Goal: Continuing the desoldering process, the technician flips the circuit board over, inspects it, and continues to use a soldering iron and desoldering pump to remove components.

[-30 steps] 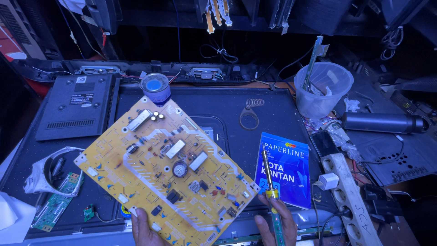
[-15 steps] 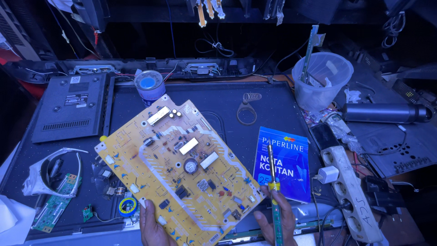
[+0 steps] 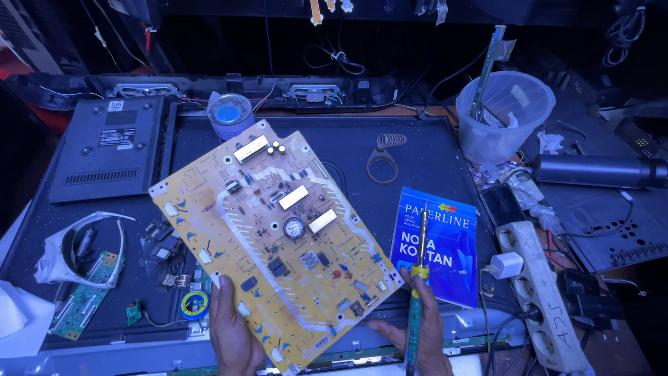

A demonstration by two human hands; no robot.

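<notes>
A blue rectangular booklet (image 3: 440, 245) with white lettering lies flat on the dark worktop (image 3: 431, 146), just right of the yellow circuit board (image 3: 275, 240). The left hand (image 3: 233, 331) grips the board's lower edge, tilting it up. The right hand (image 3: 421, 327) clasps a yellow-handled soldering iron (image 3: 416, 306), tip pointing up.

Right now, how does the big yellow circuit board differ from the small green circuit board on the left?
The big yellow circuit board is broad and squarish, tilted up in the left hand. The small green circuit board is a narrow strip, lying flat and untouched. Both are bare boards over the dark panel.
</notes>
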